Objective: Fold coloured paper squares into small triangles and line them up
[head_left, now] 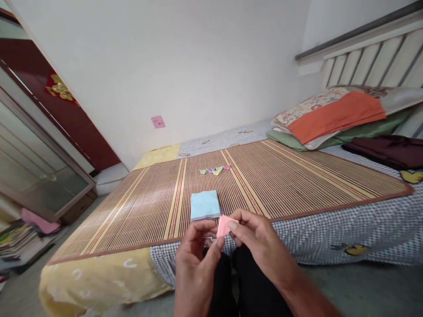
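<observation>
A small folded piece of pink paper (224, 225) is pinched between my two hands, just in front of the bed's near edge. My left hand (198, 264) holds its lower left corner between thumb and fingers. On its right side, the thumb of my right hand (259, 246) presses against the paper, fingers behind. Just beyond my hands a stack of square paper (204, 204) lies on the striped mat, light blue on top. Farther back sits a row of several small folded paper pieces (215, 170) in green, blue, yellow and pink.
The striped bamboo mat (152, 211) covers much of the bed. Pillows (337, 116) and a dark folded cloth (386, 151) lie at the right. A pink note (157, 122) is on the white wall. Papers or books (18, 242) are piled at the far left.
</observation>
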The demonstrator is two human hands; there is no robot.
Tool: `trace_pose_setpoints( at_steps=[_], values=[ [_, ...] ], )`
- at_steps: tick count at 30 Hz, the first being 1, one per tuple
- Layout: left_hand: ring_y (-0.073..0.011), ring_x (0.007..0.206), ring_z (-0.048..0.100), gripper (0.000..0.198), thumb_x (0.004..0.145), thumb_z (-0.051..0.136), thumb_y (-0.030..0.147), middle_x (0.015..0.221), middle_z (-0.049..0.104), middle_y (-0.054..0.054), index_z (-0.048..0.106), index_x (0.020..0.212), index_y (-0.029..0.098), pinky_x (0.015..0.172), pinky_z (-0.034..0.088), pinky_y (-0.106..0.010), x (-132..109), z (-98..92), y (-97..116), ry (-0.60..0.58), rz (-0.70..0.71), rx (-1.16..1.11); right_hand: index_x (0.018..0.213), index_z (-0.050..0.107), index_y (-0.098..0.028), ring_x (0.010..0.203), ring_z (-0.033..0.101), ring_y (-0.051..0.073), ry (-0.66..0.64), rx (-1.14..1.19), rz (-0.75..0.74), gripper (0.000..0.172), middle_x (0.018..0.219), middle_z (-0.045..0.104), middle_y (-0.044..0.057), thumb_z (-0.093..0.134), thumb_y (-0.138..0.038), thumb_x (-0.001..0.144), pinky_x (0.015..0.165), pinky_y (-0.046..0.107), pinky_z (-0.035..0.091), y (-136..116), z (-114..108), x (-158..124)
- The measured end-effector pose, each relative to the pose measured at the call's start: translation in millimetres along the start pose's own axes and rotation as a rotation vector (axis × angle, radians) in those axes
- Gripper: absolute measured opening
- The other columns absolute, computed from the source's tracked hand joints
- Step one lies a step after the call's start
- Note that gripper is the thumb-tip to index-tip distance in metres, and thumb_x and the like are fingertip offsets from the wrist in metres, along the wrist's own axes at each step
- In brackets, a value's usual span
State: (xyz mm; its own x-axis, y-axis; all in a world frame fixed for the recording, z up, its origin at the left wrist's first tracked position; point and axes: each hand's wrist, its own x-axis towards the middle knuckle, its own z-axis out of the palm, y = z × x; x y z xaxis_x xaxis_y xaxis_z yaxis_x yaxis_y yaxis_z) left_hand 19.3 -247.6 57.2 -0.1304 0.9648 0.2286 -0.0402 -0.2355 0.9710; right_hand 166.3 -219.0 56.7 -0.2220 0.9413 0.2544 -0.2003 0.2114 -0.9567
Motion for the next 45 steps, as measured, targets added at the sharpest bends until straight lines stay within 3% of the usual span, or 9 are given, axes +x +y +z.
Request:
trace_pose_setpoints(
  at_steps=[6,16,22,26,29,31,34,39,45],
  values=[
    [-0.0207,0.090,0.067,0.006,0.086,0.075,0.021,0.093,0.072,-0.005,0.076,0.091,0.024,0.080,0.053,-0.029,0.9,0.5,4.3,0.043,0.292,0.149,0.071,0.057,-0.018,0.057,0.044,0.011,0.027,0.047,0.031,0.033,0.060,0.049,-0.004,0.060,-0.041,0.094,0.059,0.026,0.036,3.0,0.7,6.5],
    [-0.0231,0.089,0.071,0.009,0.081,0.080,0.026,0.089,0.074,-0.006,0.075,0.076,0.021,0.082,0.057,-0.033,-3.0,3.2,0.6,0.172,0.229,0.093,0.075,0.062,-0.017,0.058,0.042,0.011,0.046,0.136,0.041,0.033,0.060,0.047,-0.005,0.066,-0.045,0.093,0.059,0.025,0.036,-4.1,17.6,-4.3],
    [-0.0178,0.078,0.069,0.019,0.079,0.082,0.034,0.080,0.073,-0.004,0.072,0.077,0.019,0.073,0.056,-0.025,-1.1,1.6,2.5,0.181,0.090,0.021,0.073,0.058,-0.018,0.057,0.042,0.011,0.066,0.094,0.036,0.035,0.059,0.046,-0.005,0.063,-0.045,0.095,0.057,0.026,0.036,3.4,19.2,-4.5],
    [-0.0141,0.070,0.064,0.028,0.085,0.077,0.041,0.078,0.071,-0.003,0.073,0.099,0.018,0.065,0.051,-0.023,11.8,-11.2,1.4,0.027,-0.099,-0.063,0.070,0.054,-0.019,0.053,0.041,0.010,0.043,0.050,0.080,0.033,0.056,0.047,-0.006,0.061,-0.041,0.094,0.054,0.025,0.034,12.7,13.0,3.5],
    [-0.0094,0.059,0.054,0.026,0.083,0.079,0.038,0.064,0.064,-0.002,0.071,0.077,0.014,0.055,0.041,-0.018,25.3,-17.7,0.2,-0.190,-0.208,-0.106,0.065,0.052,-0.020,0.048,0.036,0.009,-0.009,0.030,0.151,0.031,0.052,0.046,-0.006,0.063,-0.036,0.089,0.048,0.024,0.027,19.1,11.2,15.4],
    [-0.0074,0.053,0.048,0.029,0.078,0.084,0.033,0.057,0.060,-0.001,0.068,0.065,0.013,0.050,0.035,-0.017,32.5,-18.9,-2.0,-0.240,-0.330,-0.247,0.062,0.049,-0.020,0.046,0.034,0.008,-0.040,0.036,0.174,0.032,0.051,0.047,-0.006,0.065,-0.034,0.086,0.045,0.023,0.024,21.8,11.7,22.4],
    [-0.0060,0.051,0.044,0.033,0.071,0.089,0.030,0.056,0.056,0.000,0.065,0.058,0.011,0.046,0.029,-0.016,37.4,-18.6,-7.7,-0.233,-0.452,-0.423,0.060,0.050,-0.019,0.045,0.035,0.007,-0.077,0.036,0.181,0.038,0.052,0.049,-0.005,0.064,-0.040,0.088,0.044,0.022,0.025,22.0,11.7,27.7],
    [-0.0039,0.052,0.043,0.034,0.064,0.092,0.033,0.065,0.057,-0.002,0.071,0.071,0.007,0.048,0.032,-0.015,34.7,-17.4,-19.8,-0.208,-0.583,-0.542,0.069,0.062,-0.016,0.050,0.043,0.009,-0.145,0.040,0.109,0.051,0.059,0.052,-0.002,0.050,-0.056,0.097,0.049,0.024,0.033,19.8,5.3,26.3],
    [-0.0057,0.057,0.047,0.031,0.063,0.094,0.028,0.067,0.057,0.000,0.069,0.071,0.010,0.050,0.037,-0.015,31.0,-10.9,-27.0,-0.093,-0.545,-0.595,0.076,0.063,-0.015,0.052,0.044,0.009,-0.146,-0.052,0.105,0.036,0.065,0.054,-0.002,0.058,-0.045,0.095,0.052,0.025,0.035,23.4,-0.4,21.4]
  ],
)
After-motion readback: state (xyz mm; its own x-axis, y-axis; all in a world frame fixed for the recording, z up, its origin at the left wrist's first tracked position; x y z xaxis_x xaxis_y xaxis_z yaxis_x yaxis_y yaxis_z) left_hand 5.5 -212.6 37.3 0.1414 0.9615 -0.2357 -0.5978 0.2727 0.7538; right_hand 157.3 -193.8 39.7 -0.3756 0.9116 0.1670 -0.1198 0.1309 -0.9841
